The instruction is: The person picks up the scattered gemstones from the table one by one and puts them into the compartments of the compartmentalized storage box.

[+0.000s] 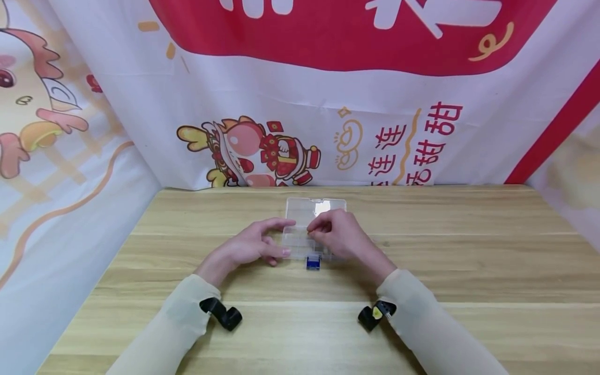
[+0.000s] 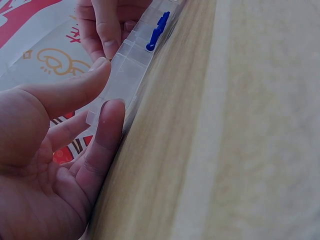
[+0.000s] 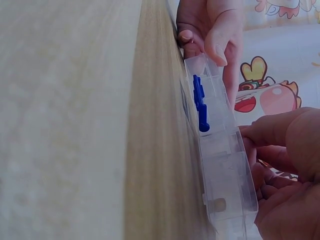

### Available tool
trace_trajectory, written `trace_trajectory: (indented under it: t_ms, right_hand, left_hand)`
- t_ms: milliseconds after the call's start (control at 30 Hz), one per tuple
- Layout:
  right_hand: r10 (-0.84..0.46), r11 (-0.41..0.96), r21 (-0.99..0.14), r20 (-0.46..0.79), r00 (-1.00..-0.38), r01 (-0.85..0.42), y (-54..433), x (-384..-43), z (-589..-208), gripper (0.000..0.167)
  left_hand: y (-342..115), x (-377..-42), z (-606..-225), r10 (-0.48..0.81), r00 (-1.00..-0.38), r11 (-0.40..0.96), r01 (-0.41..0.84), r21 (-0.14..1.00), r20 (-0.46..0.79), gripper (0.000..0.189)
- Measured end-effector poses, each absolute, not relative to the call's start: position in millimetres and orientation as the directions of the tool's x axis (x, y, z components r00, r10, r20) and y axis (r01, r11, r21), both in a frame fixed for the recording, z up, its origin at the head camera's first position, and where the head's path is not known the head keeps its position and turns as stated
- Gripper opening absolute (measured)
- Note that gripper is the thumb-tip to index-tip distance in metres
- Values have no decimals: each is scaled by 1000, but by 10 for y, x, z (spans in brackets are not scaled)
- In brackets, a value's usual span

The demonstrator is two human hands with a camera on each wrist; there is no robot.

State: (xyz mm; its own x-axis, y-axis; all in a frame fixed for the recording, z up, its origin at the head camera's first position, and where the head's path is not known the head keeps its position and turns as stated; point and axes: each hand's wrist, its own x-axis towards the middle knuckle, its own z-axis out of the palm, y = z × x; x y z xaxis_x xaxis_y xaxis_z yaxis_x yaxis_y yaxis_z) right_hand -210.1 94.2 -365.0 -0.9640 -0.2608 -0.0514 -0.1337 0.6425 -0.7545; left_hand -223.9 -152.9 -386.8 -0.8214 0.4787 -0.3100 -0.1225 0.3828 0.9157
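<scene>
A clear plastic compartment box [image 1: 296, 240] lies on the table with its transparent lid [image 1: 300, 209] folded back. Its blue latch [image 1: 313, 262] hangs at the near side. My left hand [image 1: 250, 243] holds the box's left end, with fingertips at its edges. Over the compartments, my right hand [image 1: 341, 234] has thumb and fingers pinched together. A tiny brownish piece shows at those fingertips, mostly hidden, so its kind cannot be told. In the right wrist view, a small tan piece [image 3: 219, 204] shows through the box wall.
The wooden table [image 1: 300, 323] extends around the box on all sides. A printed cloth [image 1: 262, 88] with red lettering and cartoon figures hangs behind the table. Another printed cloth [image 1: 56, 208] hangs along the left side.
</scene>
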Motion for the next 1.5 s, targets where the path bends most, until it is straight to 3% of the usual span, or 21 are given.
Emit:
trace_trajectory:
  t_ms: [1500]
  right_hand:
    - [-279,699,-695,-53,-959,-165,931,-2116,-3650,12]
  left_hand:
    - [-1525,-2248,-3853,486,-817,384,-119,916,-310,72]
